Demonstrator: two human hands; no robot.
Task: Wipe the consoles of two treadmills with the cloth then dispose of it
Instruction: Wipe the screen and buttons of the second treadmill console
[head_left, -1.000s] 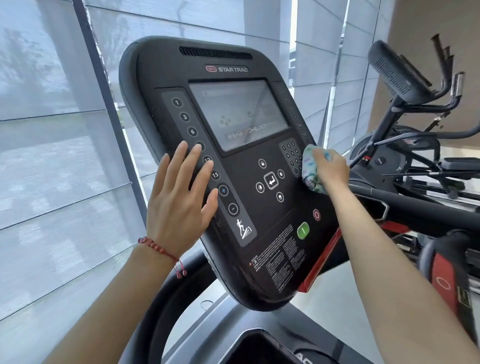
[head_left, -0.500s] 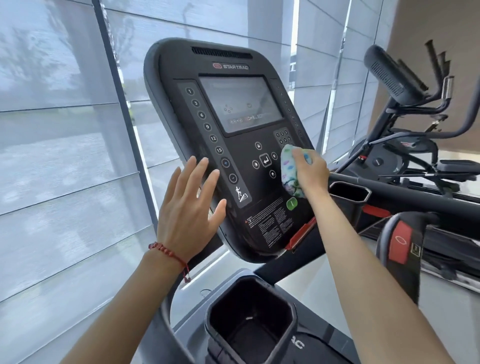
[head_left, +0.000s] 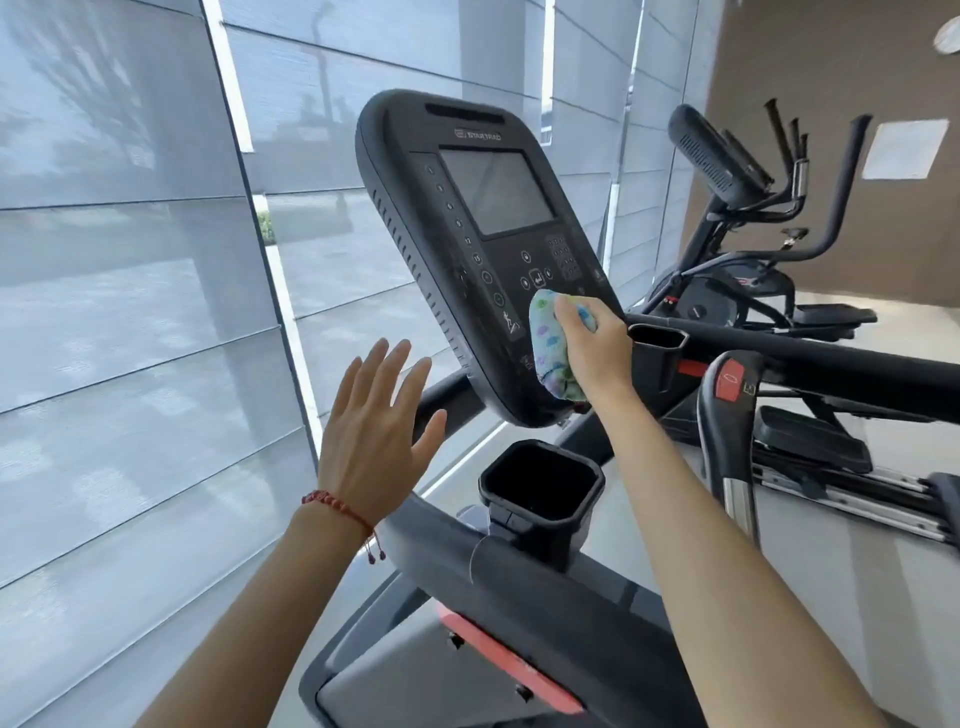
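Your right hand (head_left: 589, 345) presses a bunched cloth (head_left: 551, 347) against the lower face of the treadmill console (head_left: 467, 249), just under the round buttons and beside the cup holder (head_left: 657, 340). The fingers are closed over the cloth's upper edge, and its tail hangs down past the console's bottom rim. Your left hand (head_left: 376, 426) is spread open and holds nothing, apart from the console's left edge. The cloth looks light, soft and limp, so it will fold rather than push; keep it wadded under your palm, gripped at the bunch and not by a corner. The screen likely wants gentle pressure.
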